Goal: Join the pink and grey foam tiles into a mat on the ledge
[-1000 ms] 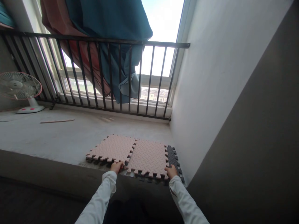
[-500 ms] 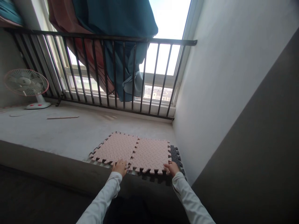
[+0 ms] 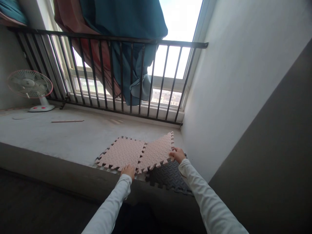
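Two pink interlocking foam mat tiles lie side by side on the ledge, with toothed edges and a woven texture. My left hand is closed on the front edge of the left pink foam tile, close to the seam. My right hand pinches the right edge of the right pink foam tile, which bends up and is raised on that side. Below it, a black foam tile shows, jutting over the front of the ledge. The left pink tile covers whatever dark edge peeks out around it.
The concrete ledge runs beneath a dark metal railing, with a window and a blue-and-pink curtain behind. A fan and a thin stick are on the left. A white wall bounds the right.
My right hand has lifted the right pink tile's right side, tilting it and uncovering more of the black tile. My left hand stays at the front edge by the seam.
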Available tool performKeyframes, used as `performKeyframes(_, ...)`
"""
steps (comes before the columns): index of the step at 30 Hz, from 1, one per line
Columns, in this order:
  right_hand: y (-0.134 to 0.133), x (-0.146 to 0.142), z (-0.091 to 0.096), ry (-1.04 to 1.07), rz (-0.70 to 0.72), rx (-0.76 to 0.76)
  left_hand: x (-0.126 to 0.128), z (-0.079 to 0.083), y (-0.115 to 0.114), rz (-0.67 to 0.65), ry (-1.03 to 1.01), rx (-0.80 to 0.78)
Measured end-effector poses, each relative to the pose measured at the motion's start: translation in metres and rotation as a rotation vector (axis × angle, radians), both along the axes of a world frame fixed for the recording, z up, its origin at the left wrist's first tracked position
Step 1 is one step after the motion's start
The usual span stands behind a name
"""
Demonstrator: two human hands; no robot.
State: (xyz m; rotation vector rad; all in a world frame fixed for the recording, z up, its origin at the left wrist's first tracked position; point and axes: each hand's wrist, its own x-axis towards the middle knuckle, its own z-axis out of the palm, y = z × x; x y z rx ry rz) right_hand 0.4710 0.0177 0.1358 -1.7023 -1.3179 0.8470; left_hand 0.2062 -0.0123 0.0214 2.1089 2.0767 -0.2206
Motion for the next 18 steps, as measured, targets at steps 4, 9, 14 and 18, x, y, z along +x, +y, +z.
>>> performKeyframes(4, 0.007, -0.004, 0.008, 0.018, -0.015, 0.020, 0.002, 0.004, 0.000, -0.006, -0.002, -0.009)
performKeyframes(9, 0.019, -0.006, 0.043, 0.048, -0.058, 0.074, 0.004, 0.009, -0.002, -0.018, -0.017, -0.019)
performKeyframes(14, 0.024, 0.003, 0.109, 0.081, -0.065, 0.151, 0.006, 0.011, -0.002, -0.010, -0.032, -0.011)
performKeyframes(18, 0.013, 0.018, 0.166, 0.132, -0.084, 0.208, 0.003, 0.012, 0.003, -0.014, -0.059, -0.022)
